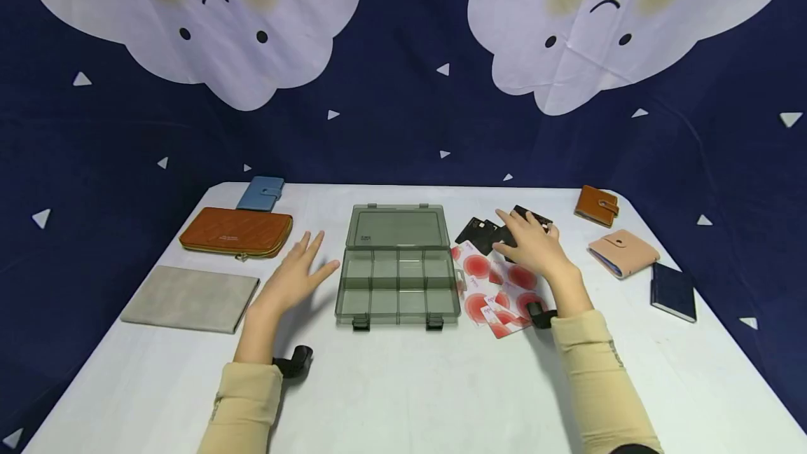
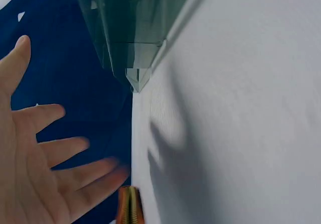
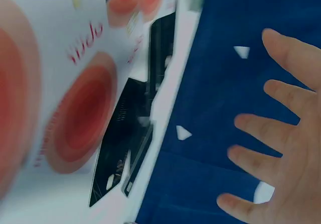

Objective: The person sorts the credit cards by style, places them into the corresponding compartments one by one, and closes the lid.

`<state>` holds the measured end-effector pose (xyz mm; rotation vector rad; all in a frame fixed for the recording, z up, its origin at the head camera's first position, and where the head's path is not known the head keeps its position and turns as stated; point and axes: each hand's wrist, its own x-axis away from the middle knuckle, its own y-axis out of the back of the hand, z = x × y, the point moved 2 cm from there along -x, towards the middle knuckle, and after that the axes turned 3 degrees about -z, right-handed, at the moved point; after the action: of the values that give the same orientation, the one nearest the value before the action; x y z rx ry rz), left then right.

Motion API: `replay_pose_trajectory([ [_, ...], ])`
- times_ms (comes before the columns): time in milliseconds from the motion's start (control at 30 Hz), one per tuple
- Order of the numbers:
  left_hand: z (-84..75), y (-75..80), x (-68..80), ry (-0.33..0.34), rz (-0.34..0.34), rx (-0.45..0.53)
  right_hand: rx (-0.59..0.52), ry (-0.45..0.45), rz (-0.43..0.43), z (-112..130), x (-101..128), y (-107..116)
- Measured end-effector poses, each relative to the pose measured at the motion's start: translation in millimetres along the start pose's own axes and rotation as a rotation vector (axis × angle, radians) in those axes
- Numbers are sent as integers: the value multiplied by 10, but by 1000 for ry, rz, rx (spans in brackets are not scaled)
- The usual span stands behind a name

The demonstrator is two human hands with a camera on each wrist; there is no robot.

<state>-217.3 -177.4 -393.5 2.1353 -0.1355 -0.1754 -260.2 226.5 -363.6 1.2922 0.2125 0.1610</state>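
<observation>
On the white table sits 1 smoky clear organiser box, lid up, between both hands. 6 wallets lie about — 3 on each side. The left hand hovers beside the box, fingers spread, holding nothing. The right hand, fingers straight, reaches over the black cards — red-and-white cards lie beneath its wrist.
</observation>
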Motion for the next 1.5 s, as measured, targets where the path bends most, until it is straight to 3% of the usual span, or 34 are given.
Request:
replay_pose_trajectory([
  [200,129,-145,-106,137,228,459,-76,36,99,-90,-436,-144],
  [300,182,-201,-136,198,293,685,-111,31,150,-125,-604,-245],
  [433,248,-248,-126,216,356,823,-109,-47,180,-148,-736,-356],
  [600,335,-302,-100,128,455,874,-116,-176,196,-166,-800,-460],
  [733,379,-330,-88,88,475,879,-215,-211,185,-209,-822,-490],
  [933,351,-306,-65,98,475,871,-350,-233,159,-246,-852,-466],
  [1067,306,-294,-60,110,479,856,-439,-202,123,-228,-878,-447],
  [1167,294,-297,-66,110,482,834,-565,-181,94,-208,-903,-423],
  [1367,296,-304,-78,114,481,804,-789,-275,12,-183,-980,-417],
  [1433,292,-304,-78,111,480,797,-821,-315,-24,-237,-1027,-459],
  [1500,289,-307,-79,108,479,796,-922,-290,-60,-396,-1131,-587],
])
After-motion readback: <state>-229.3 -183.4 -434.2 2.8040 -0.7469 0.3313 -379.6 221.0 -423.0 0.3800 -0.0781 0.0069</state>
